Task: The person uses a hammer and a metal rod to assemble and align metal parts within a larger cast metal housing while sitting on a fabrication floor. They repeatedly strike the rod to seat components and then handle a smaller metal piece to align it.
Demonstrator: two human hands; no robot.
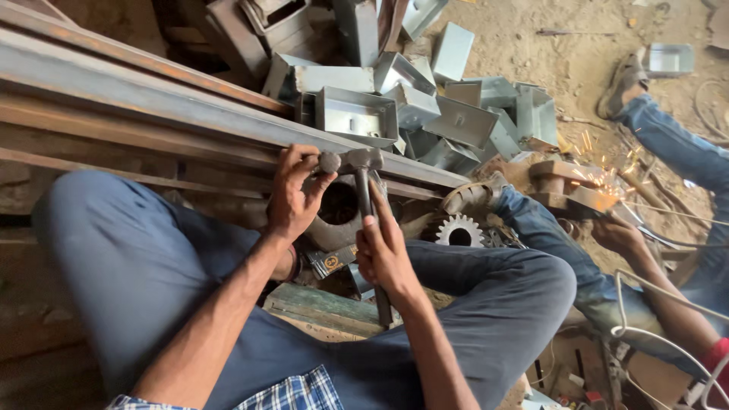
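My right hand [385, 250] grips the handle of a steel hammer [363, 162], whose head rests against the edge of a long rusty steel bar [152, 99] running from left to centre. My left hand [295, 193] is curled on that bar's edge right beside the hammer head, and whether it pinches a small piece is hidden by the fingers. Both forearms reach over my knees in blue trousers. Below the hammer sits a round dark metal ring [338, 209].
A heap of folded grey sheet-metal boxes [425, 106] lies beyond the bar. A toothed gear [459, 230] rests by my right knee. To the right another person in jeans [562, 250] works with sparks [604, 178] flying, and white cable [645, 326] trails nearby.
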